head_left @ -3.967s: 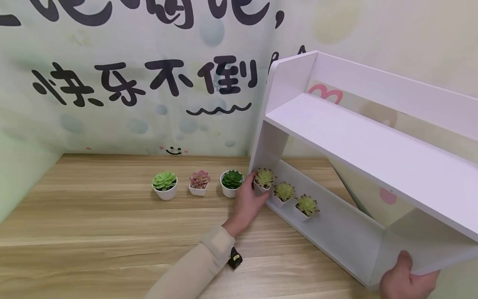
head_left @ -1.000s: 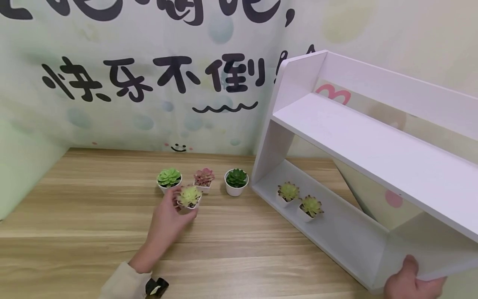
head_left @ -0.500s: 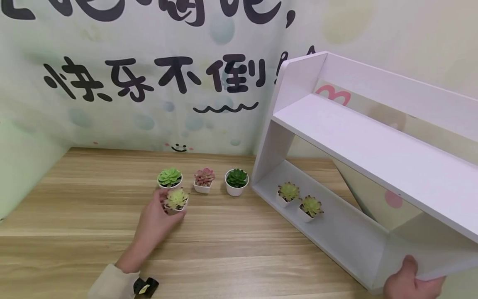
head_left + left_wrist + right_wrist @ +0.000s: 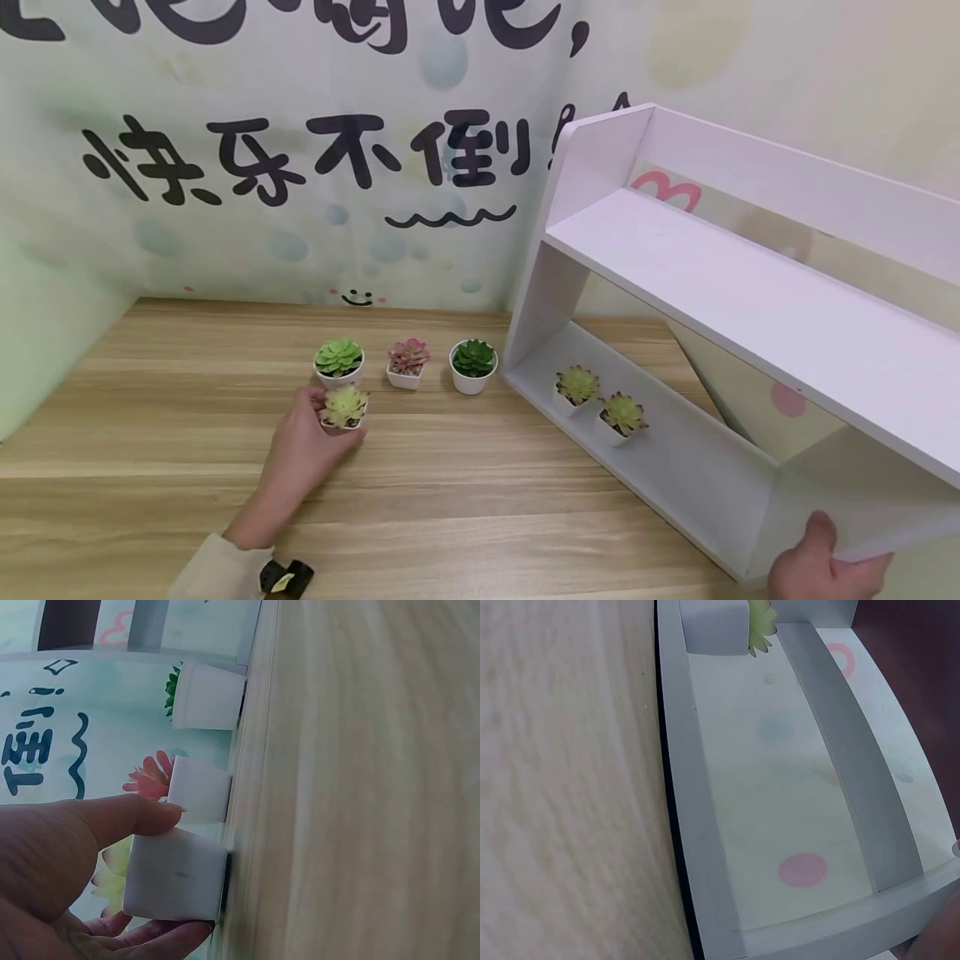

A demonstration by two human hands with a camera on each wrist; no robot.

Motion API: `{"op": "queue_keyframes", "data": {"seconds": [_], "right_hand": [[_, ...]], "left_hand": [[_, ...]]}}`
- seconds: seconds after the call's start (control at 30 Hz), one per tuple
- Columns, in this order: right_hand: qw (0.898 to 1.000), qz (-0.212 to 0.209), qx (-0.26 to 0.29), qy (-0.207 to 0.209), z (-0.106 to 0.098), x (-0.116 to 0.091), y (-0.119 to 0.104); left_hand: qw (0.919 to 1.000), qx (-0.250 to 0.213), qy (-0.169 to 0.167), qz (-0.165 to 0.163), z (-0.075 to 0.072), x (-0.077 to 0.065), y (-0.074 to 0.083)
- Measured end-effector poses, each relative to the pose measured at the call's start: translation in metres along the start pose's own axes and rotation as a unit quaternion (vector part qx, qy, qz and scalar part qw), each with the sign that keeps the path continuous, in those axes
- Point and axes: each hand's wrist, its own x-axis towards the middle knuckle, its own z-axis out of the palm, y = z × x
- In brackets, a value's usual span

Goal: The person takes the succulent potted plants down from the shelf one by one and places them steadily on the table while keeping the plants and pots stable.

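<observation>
My left hand [image 4: 306, 442] pinches a small white pot [image 4: 176, 874] with a pale yellow-green succulent [image 4: 345, 405] between thumb and fingers. In the left wrist view its base is right at the tabletop. In the head view it sits just in front of a bright green succulent [image 4: 337, 357] in a round pot. My right hand [image 4: 828, 562] grips the near end panel of a white two-tier shelf [image 4: 720, 275], thumb on the inner face. On the shelf's lower board stand two matching yellow-green succulents, the left one [image 4: 576, 385] and the right one [image 4: 622, 414].
A pink succulent [image 4: 408, 357] in a square pot and a dark green succulent [image 4: 473, 360] in a round pot stand in the back row on the wooden table [image 4: 450, 517]. Behind them hangs a printed wall cloth [image 4: 300, 250]. The shelf stands slanted across the right side.
My left hand has taken the leftmost yellow-green succulent off the lower board and carried it left, then slightly down, in front of the bright green one. The right hand stays on the shelf.
</observation>
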Motion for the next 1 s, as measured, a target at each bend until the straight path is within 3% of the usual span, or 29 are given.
{"op": "queue_keyframes", "data": {"seconds": [0.53,0.77,1.0], "right_hand": [[1.0,0.006,-0.001,0.003,-0.002,0.001,-0.001],[1.0,0.008,-0.018,-0.017,0.0,0.001,-0.003],[1.0,-0.006,0.002,-0.006,0.001,-0.001,-0.002]], "left_hand": [[0.9991,0.04,-0.01,-0.01,-0.005,-0.002,-0.003],[0.9979,0.062,-0.015,-0.012,-0.006,-0.003,0.001],[0.9948,0.096,-0.022,-0.025,-0.012,-0.006,0.008]]}}
